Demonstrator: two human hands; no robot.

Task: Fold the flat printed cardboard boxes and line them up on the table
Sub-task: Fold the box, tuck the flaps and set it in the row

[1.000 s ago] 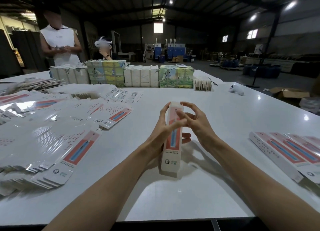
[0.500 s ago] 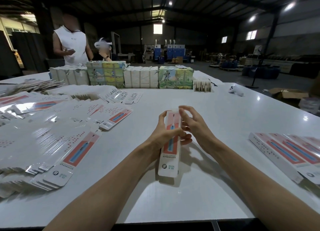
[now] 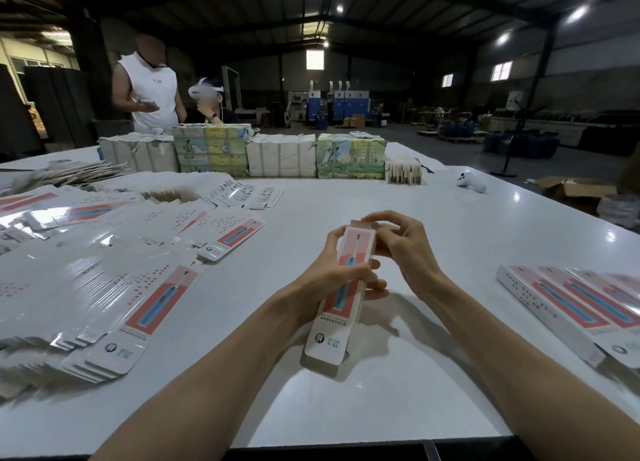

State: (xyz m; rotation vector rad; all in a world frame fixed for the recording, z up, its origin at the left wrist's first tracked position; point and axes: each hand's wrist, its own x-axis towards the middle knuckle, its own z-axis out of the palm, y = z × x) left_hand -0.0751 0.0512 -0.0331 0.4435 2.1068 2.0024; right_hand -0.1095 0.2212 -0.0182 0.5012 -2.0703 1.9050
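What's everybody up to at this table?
A person is folding a printed box into shape above the table. The left hand grips its middle while the right hand pinches its top end, apparently to close it. Flat boxes lie piled on the left, and folded boxes lie in a row on the right.

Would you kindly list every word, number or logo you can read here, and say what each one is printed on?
"X-S1", uncertain: near end of the box the left hand grips, beside a round logo.
Print on the flat boxes: blurred, unreadable.
Print on the folded boxes: blurred, unreadable.
Mark on the white shirt: too small to read.
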